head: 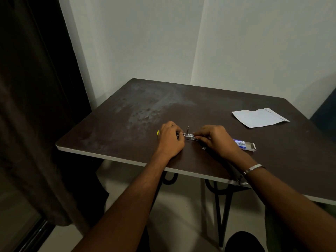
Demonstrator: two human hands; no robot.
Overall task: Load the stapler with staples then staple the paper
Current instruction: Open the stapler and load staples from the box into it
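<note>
A small metal stapler (189, 136) with a yellow end lies on the dark table (127, 124), its metal channel exposed between my hands. My left hand (170, 140) grips its left end. My right hand (216, 140) pinches something thin at the channel's right end; whether it is a strip of staples I cannot tell. An open blue and white staple box (245, 144) lies just right of my right hand. White paper sheets (260, 118) rest at the far right of the table, apart from both hands.
The table stands in a corner of pale walls, with a dark curtain (36, 106) to its left. Its near edge runs under my forearms, with black metal legs (223, 206) below. A dark blue seat (325, 108) shows at the right edge.
</note>
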